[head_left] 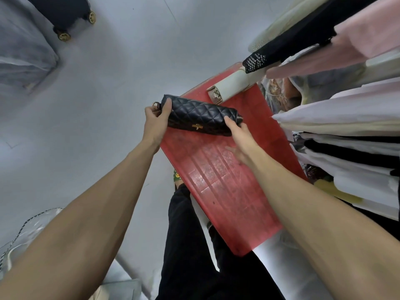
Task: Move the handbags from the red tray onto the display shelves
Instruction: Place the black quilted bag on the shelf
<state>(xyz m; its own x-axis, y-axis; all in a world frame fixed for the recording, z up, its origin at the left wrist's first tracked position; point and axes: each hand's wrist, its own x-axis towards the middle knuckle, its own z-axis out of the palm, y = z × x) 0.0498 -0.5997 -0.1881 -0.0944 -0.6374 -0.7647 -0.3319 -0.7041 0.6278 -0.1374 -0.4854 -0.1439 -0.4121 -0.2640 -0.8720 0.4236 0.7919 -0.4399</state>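
A black quilted handbag (pixel 199 116) with a gold clasp is held just above the far part of the red tray (pixel 225 187). My left hand (pixel 157 120) grips its left end near a gold ring. My right hand (pixel 240 137) holds its right end by the zipper. A cream handbag (pixel 230 85) lies at the tray's far end, partly under hanging clothes.
Hanging garments (pixel 337 113) in white, pink and black crowd the right side, over the tray's right edge. A dark suitcase on gold wheels (pixel 65 16) stands far left on the grey floor. My black-trousered legs (pixel 194 245) are below the tray.
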